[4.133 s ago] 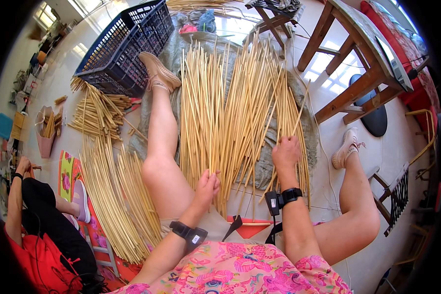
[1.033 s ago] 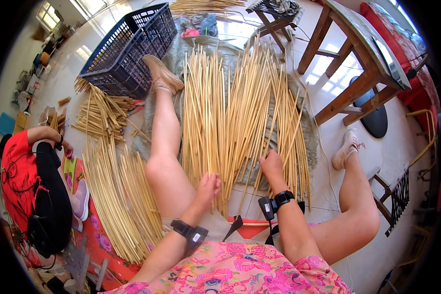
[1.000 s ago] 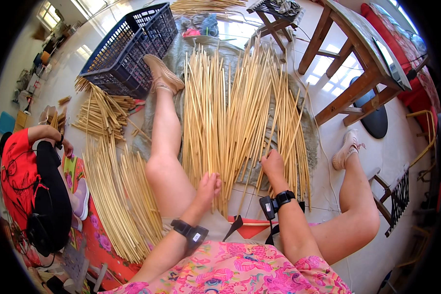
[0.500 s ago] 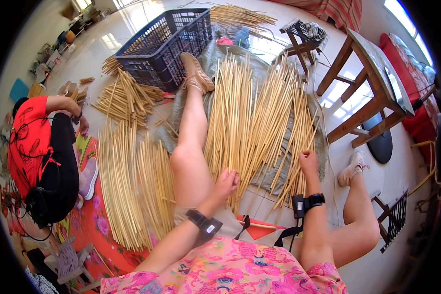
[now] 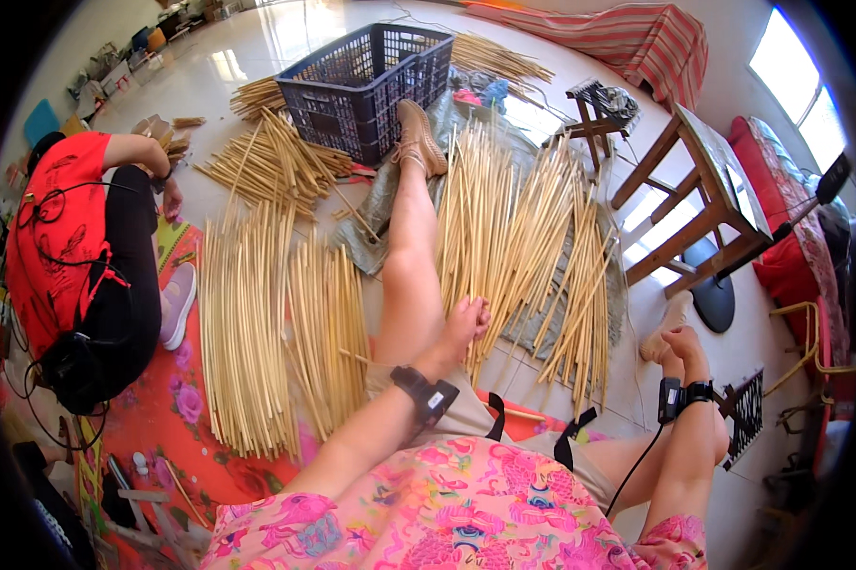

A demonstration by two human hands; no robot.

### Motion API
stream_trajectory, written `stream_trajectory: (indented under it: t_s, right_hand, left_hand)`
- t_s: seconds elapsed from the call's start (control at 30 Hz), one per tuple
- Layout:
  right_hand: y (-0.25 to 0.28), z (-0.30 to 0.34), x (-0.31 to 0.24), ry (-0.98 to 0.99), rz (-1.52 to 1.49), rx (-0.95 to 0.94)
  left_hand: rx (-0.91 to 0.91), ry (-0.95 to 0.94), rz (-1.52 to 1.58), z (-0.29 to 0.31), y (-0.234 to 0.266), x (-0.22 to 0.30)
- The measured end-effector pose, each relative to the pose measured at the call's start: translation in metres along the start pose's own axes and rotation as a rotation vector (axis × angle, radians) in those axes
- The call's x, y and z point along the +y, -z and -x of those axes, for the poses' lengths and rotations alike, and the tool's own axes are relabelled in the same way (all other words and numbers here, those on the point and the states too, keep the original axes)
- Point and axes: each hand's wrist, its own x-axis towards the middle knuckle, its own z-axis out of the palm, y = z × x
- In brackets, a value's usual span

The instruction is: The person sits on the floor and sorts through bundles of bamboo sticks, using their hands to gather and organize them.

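Closed loosely, my left hand (image 5: 466,325) is over the near ends of a spread of long, thin, straw-coloured sticks (image 5: 513,228); whatever its curled fingers hold is hidden. The sticks lie on a grey-green sheet (image 5: 528,332) between my legs. Out to the right, my right hand (image 5: 684,344) is curled shut in front of my right foot, apart from the sticks, and no stick shows in it. Black devices are strapped to both wrists. More sticks (image 5: 247,332) lie in two bundles left of my left leg, on a red flowered mat (image 5: 186,408).
Beyond my left foot stands a dark plastic crate (image 5: 352,123), with loose stick piles (image 5: 276,166) beside it. A wooden stool (image 5: 703,204) and a folding stool (image 5: 599,119) are at the right. A person in red (image 5: 67,218) crouches at the left.
My right hand has moved right, away from the sticks, toward my right knee. My left hand remains closed near the stick ends. The whole view has shifted slightly.
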Motion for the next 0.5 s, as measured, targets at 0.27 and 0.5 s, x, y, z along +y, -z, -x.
stream_trajectory:
  t_s: [0.27,0.5]
  right_hand:
    - [0.036,0.04,0.008,-0.171,0.299,-0.087]
    - [-0.01,0.065,-0.037,-0.099,0.016,-0.137]
  left_hand:
    - [-0.045,-0.039,0.08,0.003,0.002,0.001]
    - [-0.059,-0.035,0.062,0.01,0.007,0.001]
